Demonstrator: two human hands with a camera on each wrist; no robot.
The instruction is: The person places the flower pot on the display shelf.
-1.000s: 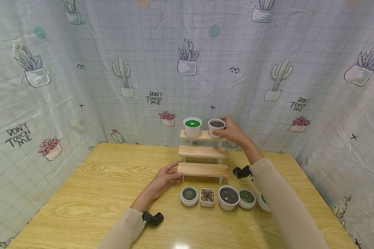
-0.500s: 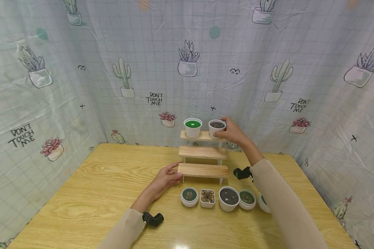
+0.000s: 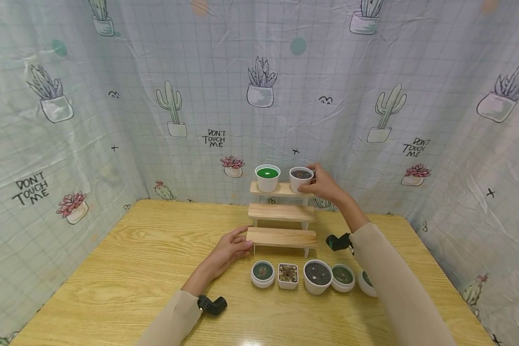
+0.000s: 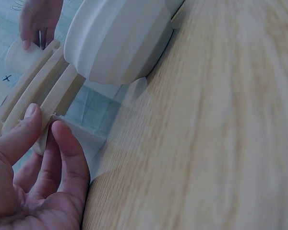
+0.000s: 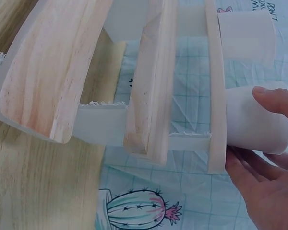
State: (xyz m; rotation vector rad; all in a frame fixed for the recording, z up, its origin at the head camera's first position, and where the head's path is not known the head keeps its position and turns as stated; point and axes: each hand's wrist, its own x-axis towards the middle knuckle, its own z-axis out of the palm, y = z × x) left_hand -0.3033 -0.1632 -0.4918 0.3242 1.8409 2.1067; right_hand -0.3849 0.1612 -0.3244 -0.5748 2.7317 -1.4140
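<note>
A three-step wooden plant stand [image 3: 281,236] stands upright on the table. My left hand [image 3: 229,250] holds the left end of its lowest step, thumb on top and fingers curled beneath in the left wrist view. On the top step sits a white round pot [image 3: 301,181] with dark filling. My right hand [image 3: 326,184] grips this pot from its right side; the right wrist view shows the thumb [image 5: 273,99] on one side and fingers beneath. To its left, a white pot with a bright green top [image 3: 267,179] shares that step.
In front of the stand is a row of pots: a round green-filled one [image 3: 262,275], a square pebble-filled one [image 3: 288,277], a larger dark-filled one [image 3: 317,277], a low green-filled one [image 3: 342,278], and another [image 3: 366,283] partly behind the right sleeve. A cactus-print curtain [image 3: 225,72] hangs behind.
My right thumb has shifted slightly to the right along the dark-filled pot, and the right forearm moved slightly right. The left hand stays on the stand; the pots have kept their places.
</note>
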